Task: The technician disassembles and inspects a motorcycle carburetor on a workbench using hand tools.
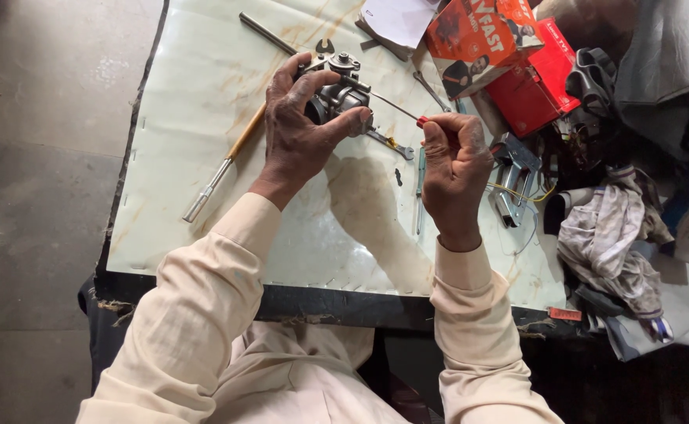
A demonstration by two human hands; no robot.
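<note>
Two hands on one small grey metal carburettor [343, 98], held just above the far middle of the pale table [187, 141]; the left hand [301, 129] wraps it, fingers curled over the top and thumb pressed under its right side, a grip that seems meant to steady the body and keep its right face open to the tool; into that face goes a thin screwdriver [395, 106], red handle end pinched between the right hand's [456, 161] thumb and fingertips, the rest of the fingers folded in; the shaft runs from near right up to far left, so its long axis slants across the table, tip toward the carburettor; the light pinch looks suited to fine turning. Outward now: a long wooden-handled tool [230, 153] lies diagonally under the left hand; a spanner [388, 143] rests just below the carburettor; red cartons [502, 55] sit far right; crumpled rags [608, 235] heap at the right edge.
</note>
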